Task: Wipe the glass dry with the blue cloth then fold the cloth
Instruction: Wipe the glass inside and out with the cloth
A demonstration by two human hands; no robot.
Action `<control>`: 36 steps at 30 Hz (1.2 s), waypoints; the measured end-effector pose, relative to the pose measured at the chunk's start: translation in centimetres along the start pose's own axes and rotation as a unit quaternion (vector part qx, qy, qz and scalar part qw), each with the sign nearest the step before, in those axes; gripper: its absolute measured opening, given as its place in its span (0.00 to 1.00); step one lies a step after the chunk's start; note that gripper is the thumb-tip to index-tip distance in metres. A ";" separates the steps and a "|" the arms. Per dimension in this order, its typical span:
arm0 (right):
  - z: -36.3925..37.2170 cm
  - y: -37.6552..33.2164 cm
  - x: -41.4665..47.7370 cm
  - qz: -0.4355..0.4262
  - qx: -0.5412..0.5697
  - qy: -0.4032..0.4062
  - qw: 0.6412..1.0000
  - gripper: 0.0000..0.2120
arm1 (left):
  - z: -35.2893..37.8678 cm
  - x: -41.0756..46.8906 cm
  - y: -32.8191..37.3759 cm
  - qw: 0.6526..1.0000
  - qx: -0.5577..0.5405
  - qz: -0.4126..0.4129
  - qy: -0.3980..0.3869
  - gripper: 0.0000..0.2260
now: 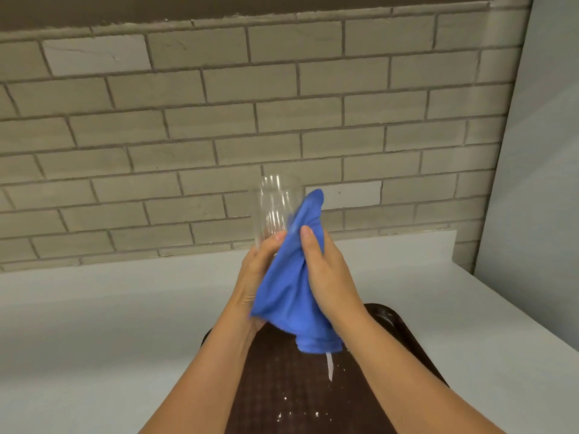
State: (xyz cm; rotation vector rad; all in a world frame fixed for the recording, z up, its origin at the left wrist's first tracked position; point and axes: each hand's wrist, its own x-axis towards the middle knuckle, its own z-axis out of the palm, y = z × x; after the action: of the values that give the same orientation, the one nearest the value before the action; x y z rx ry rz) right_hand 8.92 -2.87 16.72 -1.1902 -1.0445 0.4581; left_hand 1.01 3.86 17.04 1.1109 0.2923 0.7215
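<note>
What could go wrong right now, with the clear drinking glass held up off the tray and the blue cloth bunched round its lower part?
1. The clear drinking glass is in mid-air, gripped low by the left hand; it could slip and hit the dark brown tray.
2. The blue microfibre cloth, pressed on by the right hand, covers only the lower part, so the rim may stay wet.
3. White specks on the tray could dirty the cloth's hanging tail.

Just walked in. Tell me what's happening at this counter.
A person is drying a clear glass with a blue cloth, held up above a dark brown tray on a pale counter. The left hand grips the lower part of the glass; the right hand presses the cloth against its side. The cloth is bunched, not folded.
</note>
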 end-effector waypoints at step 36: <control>-0.4 3.2 -2.0 0.164 0.173 0.004 0.971 0.15 | 0.1 1.2 -1.4 0.939 0.217 0.208 0.165 0.25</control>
State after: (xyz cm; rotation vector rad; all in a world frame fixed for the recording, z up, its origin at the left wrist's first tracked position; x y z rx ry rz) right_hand 8.99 -3.48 12.98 -1.0479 -0.7217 0.8572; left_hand 2.50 4.18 16.01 1.4931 0.5278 1.2685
